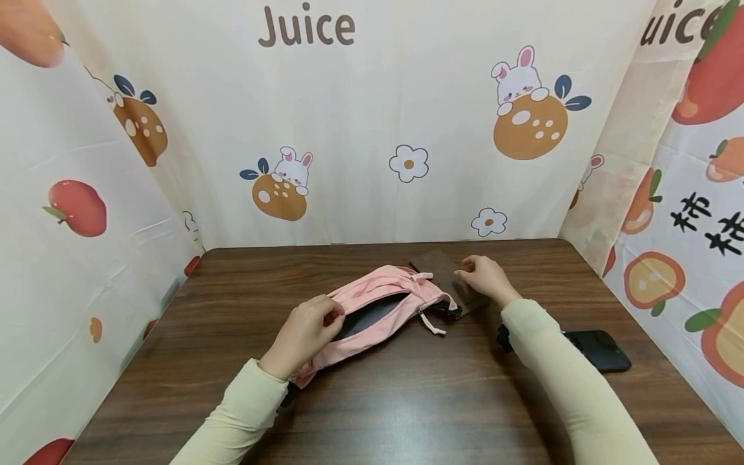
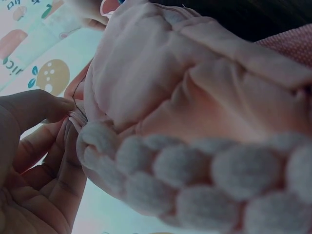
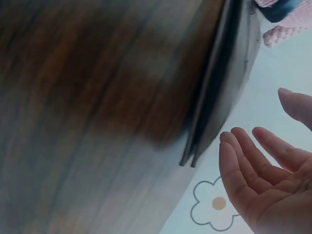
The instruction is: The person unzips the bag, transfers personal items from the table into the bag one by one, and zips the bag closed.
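Observation:
A pink waist bag [image 1: 372, 316] lies on the table with its long zipped pocket gaping, a dark grey lining [image 1: 372, 314] showing inside. My left hand [image 1: 308, 329] pinches the edge of that opening between thumb and fingers, as the left wrist view shows up close [image 2: 44, 146]. Beyond the bag's right end lies a flat dark brown folded case [image 1: 444, 274] with a stitched edge, two layers thick in the right wrist view. Over its right side hovers my right hand [image 1: 487, 279], fingers loosely bent and apart, holding nothing. The bag partly covers the case's near left side.
A black phone [image 1: 599, 351] lies on the table at the right, partly behind the right sleeve. White cords [image 1: 431, 324] and a black buckle [image 1: 447, 310] hang at the bag's right end. Printed curtains [image 1: 360, 129] stand around the brown table [image 1: 395, 413].

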Tool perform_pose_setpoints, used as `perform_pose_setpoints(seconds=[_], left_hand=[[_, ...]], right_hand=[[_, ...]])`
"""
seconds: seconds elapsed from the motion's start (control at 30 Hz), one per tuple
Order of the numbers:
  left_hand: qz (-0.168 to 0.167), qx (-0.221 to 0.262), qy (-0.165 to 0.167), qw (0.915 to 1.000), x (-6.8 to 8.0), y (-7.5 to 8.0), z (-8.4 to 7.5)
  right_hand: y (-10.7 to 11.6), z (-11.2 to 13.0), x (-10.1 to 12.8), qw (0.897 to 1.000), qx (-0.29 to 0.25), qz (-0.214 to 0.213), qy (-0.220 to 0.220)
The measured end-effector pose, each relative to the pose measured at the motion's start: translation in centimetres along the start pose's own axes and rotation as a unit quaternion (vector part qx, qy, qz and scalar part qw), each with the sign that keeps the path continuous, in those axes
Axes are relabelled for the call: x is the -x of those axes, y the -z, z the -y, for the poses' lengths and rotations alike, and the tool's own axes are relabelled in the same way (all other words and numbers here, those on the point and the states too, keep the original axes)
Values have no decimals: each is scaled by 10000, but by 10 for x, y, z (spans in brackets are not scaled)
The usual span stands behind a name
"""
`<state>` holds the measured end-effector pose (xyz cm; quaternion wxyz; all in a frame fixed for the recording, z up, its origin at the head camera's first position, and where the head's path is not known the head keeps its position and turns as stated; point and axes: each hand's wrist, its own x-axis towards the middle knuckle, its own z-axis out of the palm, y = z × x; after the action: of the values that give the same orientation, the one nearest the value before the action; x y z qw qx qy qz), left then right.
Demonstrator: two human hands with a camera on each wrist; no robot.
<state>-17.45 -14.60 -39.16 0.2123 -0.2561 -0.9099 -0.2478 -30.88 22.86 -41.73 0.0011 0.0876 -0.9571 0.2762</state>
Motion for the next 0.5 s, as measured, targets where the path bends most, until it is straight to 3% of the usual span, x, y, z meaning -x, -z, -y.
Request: perform_pose_setpoints(seconds=[0.5], left_hand=[[5,73,115,9999,0,-1,0]], right_hand=[[-3,-6,-8,9971,0,450,-613]])
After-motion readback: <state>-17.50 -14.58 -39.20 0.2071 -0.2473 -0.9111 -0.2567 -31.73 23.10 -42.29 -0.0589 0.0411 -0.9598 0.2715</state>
